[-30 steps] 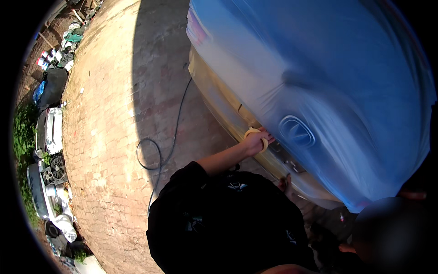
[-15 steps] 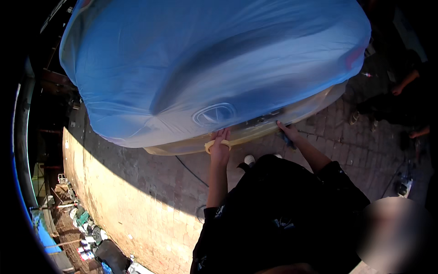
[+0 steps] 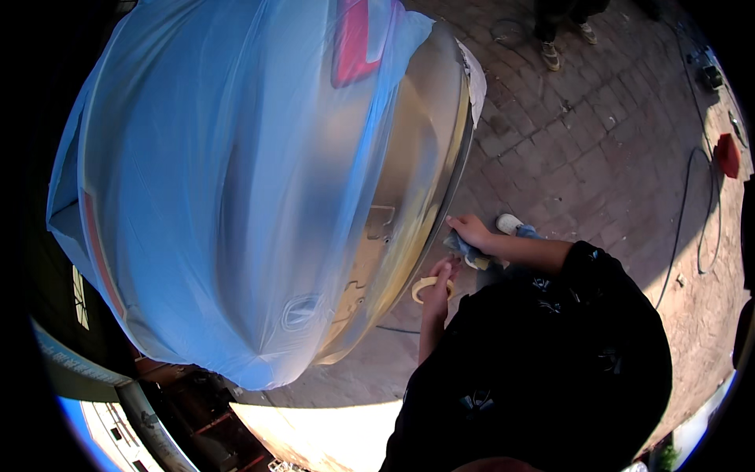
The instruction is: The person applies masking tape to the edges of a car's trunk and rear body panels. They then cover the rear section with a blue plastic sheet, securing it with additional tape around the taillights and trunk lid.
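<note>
A car's rear end [image 3: 295, 220] bulges up on the left under thin blue plastic sheeting [image 3: 181, 189], its lower bumper [image 3: 409, 177] uncovered and yellowish grey. Beside the bumper's lower edge, my left hand [image 3: 440, 277] has bent fingers, with a pale yellow roll of masking tape [image 3: 417, 292] looped around the hand. My right hand [image 3: 470, 230] is just farther off, thumb side against the bumper's edge, its fingers curled. Below it shows a crumpled bluish thing [image 3: 462, 245] too unclear to name. The two hands are close together, slightly apart.
Brick paving [image 3: 566, 149] surrounds the car. A person's shoes [image 3: 550, 55] stand at the far right. A dark hose [image 3: 686, 212] curves over the ground near a red object [image 3: 727, 156]. My own white shoe [image 3: 509, 223] shows beyond my right forearm.
My view has turned to the right, so the car now fills the left. My left hand has left the spot below the emblem and come close to my right hand at the bumper's edge.
</note>
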The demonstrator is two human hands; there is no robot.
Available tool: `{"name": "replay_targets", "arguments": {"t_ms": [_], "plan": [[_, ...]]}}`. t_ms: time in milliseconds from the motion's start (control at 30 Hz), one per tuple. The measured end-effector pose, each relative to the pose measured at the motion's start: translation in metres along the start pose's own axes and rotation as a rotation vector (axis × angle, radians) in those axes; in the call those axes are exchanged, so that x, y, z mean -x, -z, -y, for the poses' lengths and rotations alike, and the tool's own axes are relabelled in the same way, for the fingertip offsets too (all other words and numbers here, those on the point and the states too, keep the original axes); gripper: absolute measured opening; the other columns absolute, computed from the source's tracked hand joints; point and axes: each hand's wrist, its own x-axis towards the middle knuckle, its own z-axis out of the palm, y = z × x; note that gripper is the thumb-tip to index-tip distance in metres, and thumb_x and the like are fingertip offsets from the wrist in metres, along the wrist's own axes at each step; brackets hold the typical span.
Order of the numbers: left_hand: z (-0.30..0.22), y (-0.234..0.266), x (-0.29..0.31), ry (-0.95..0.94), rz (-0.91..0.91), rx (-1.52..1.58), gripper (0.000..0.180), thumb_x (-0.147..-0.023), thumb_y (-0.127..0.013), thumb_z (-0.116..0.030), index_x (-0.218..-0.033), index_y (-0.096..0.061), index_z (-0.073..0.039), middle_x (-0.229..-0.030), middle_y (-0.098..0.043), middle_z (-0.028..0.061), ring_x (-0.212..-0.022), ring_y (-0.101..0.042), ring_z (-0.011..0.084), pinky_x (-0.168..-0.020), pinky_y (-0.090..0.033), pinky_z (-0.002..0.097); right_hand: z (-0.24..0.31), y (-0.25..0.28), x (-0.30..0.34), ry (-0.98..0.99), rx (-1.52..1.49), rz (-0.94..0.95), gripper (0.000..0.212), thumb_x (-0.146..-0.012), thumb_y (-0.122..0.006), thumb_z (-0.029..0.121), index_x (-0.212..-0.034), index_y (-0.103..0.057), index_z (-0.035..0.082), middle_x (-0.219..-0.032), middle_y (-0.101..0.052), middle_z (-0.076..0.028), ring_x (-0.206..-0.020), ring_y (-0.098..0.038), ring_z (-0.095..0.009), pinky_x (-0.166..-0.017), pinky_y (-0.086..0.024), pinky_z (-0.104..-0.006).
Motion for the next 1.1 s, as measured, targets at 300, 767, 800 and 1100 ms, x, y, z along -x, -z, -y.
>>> {"name": "replay_targets", "arguments": {"t_ms": [300, 767, 800, 1100], "plan": [[-0.008, -0.090, -0.042, -0.030, 0.279, -0.261, 0.033, -0.100, -0.056, -0.012, -0.130, -0.052, 0.003, -0.122, -0.061, 0.0138, -0.108, -0.063, 0.0205, -0.094, -0.053, 0.0329, 0.020, 0.073, 0.031, 0.024, -0.432, -0.202, 0.047, -0.100, -0.052, 0.047, -0.091, -0.067, 0.003, -0.078, -0.061, -0.006, -0.072, -0.055, -0.014, -0.069, -0.046, -0.0319], [-0.002, -0.162, -0.045, 0.112, 0.415, -0.601, 0.039, -0.098, -0.060, -0.035, -0.099, -0.067, 0.004, -0.070, -0.069, 0.0087, -0.045, -0.056, 0.0097, -0.043, -0.043, 0.0236, 0.024, 0.279, 0.119, -0.137, -1.269, -0.062, 0.065, -0.097, -0.042, 0.066, -0.106, -0.059, 0.004, -0.079, -0.056, -0.004, -0.059, -0.042, -0.010, -0.050, -0.033, -0.0229], [0.002, -0.166, -0.046, 0.077, 0.397, -0.566, 0.039, -0.098, -0.060, -0.035, -0.098, -0.067, 0.004, -0.071, -0.069, 0.0084, -0.045, -0.056, 0.0098, -0.043, -0.044, 0.0239, 0.028, 0.289, 0.117, -0.121, -1.256, -0.080, 0.066, -0.097, -0.041, 0.067, -0.106, -0.059, 0.004, -0.080, -0.056, -0.004, -0.060, -0.042, -0.011, -0.051, -0.034, -0.0233], [-0.019, -0.262, -0.119, -0.035, 0.242, -0.453, 0.029, -0.099, -0.060, -0.026, -0.111, -0.064, 0.000, -0.079, -0.069, 0.0069, -0.055, -0.058, 0.0088, -0.052, -0.047, 0.0239, 0.038, 0.424, 0.007, -0.206, -1.051, -0.318, 0.044, -0.102, -0.047, 0.047, -0.105, -0.060, 0.005, -0.096, -0.069, -0.011, -0.084, -0.067, -0.022, -0.075, -0.056, -0.0391]]}}
